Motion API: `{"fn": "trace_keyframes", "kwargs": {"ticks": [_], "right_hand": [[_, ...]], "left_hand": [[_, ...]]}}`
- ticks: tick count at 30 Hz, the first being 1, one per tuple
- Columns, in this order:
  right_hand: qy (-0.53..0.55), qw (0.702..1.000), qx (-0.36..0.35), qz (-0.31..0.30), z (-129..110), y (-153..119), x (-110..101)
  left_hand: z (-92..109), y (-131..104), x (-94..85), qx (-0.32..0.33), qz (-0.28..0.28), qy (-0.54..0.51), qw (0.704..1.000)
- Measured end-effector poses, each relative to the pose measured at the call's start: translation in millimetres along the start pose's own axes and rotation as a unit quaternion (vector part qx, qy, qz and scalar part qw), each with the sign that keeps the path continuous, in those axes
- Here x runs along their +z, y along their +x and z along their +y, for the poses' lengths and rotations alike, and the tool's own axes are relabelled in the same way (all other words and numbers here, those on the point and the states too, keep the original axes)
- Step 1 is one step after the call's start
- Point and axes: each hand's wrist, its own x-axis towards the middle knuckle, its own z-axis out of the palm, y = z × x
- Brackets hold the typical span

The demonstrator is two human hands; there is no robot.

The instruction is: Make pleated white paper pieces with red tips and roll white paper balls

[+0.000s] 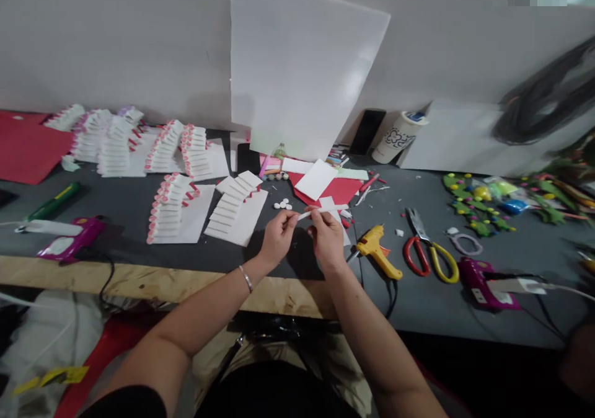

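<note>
A thin white strip is pinched between my two hands over the grey table's front part. My left hand grips its left end with thumb and forefinger. Farther right along the strip, my right hand has its fingers closed on it. Small white discs lie just behind my left hand. To the left rests a white card with stepped white strips, and beside it another card edged with red and pink rolls. Red paper and a white piece lie behind my hands.
A yellow glue gun and red-and-yellow-handled scissors lie right of my hands. Farther back stand a cup, a dark phone and a leaning white board. Purple power sockets sit at the right.
</note>
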Motion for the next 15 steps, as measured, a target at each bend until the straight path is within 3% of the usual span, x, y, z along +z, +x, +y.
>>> {"fn": "trace_keyframes", "kwargs": {"ticks": [3, 7, 10, 13, 15], "right_hand": [[0.013, 1.000, -0.013, 0.003, -4, 4, -4], [0.046, 0.998, -0.029, 0.046, -8, 11, -8], [0.053, 0.997, -0.034, 0.054, -7, 12, -10], [0.050, 0.997, -0.042, 0.028, -4, 10, -9], [0.052, 0.998, -0.045, 0.011, -3, 8, -7]], "left_hand": [[-5, 2, -0.7, 0.003, 0.002, 0.009, 1.000], [-13, 9, -8.2, 0.001, 0.067, 0.019, 0.998], [-13, 12, -15.4, 0.070, 0.119, 0.052, 0.989], [-9, 9, -16.5, 0.179, 0.093, 0.101, 0.974], [-7, 7, -13.5, 0.205, 0.054, 0.113, 0.971]]}}
